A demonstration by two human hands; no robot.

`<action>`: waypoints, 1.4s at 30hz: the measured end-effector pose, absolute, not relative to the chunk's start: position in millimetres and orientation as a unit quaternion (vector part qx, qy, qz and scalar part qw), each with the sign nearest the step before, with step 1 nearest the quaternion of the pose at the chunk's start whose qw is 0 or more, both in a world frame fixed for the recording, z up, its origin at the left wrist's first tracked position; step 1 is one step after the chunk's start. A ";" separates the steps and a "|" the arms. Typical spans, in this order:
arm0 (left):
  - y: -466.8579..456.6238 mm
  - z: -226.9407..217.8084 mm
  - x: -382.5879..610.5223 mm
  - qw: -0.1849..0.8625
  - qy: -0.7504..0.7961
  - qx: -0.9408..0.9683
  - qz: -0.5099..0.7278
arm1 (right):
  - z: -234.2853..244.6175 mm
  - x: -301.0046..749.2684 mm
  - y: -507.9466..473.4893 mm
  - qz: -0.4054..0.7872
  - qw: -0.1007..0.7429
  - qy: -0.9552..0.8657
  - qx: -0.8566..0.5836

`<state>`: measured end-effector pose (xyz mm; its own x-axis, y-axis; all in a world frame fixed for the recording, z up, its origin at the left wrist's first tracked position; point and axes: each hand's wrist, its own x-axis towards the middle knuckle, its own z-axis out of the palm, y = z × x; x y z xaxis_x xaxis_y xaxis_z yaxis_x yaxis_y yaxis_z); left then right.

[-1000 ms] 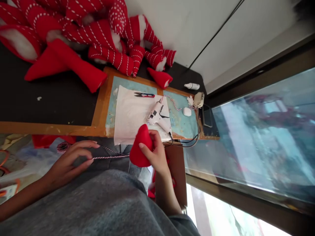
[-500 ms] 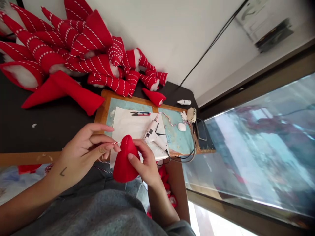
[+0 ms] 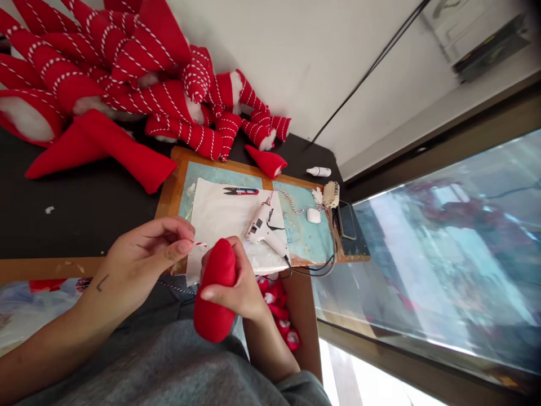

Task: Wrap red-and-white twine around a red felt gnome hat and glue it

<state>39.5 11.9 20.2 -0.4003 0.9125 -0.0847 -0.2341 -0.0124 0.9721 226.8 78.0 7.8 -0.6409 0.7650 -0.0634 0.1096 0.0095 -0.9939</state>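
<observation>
Dark table (image 3: pixel 84 225) spreads behind: my left fingers (image 3: pixel 183 246) pinch red-and-white twine (image 3: pixel 199 244), while my right fingers (image 3: pixel 211 292) wrap a stuffed red felt cone (image 3: pixel 215 321). Pinching near the tip keeps the twine controlled.

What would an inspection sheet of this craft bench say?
Surface: wood-edged painted board on a dark table.
Job's things: right hand holds a red stuffed cone; left hand pinches red-and-white twine.
Clutter: heap of stitched red cones, snips, glue gun on white paper, phone.
Grips: both bare hands closed on their items.
Cables: black cord from the glue gun.
Surroundings: white wall, glass pane.
</observation>
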 end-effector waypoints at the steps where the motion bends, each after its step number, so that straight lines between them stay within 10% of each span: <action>1: 11.4 20.8 40.3 0.446 0.541 0.311 0.641 | 10.2 225.3 79.0 0.638 0.274 -0.645 -0.321; 42: 21.4 40.2 51.4 0.544 0.467 0.304 0.628 | 9.9 231.8 75.3 0.691 0.288 -0.605 -0.272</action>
<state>51.4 21.4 40.2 -0.2245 0.9663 -0.1263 -0.3992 0.0270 0.9165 231.8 75.3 9.9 -0.6871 0.7261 -0.0269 -0.0685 -0.1016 -0.9925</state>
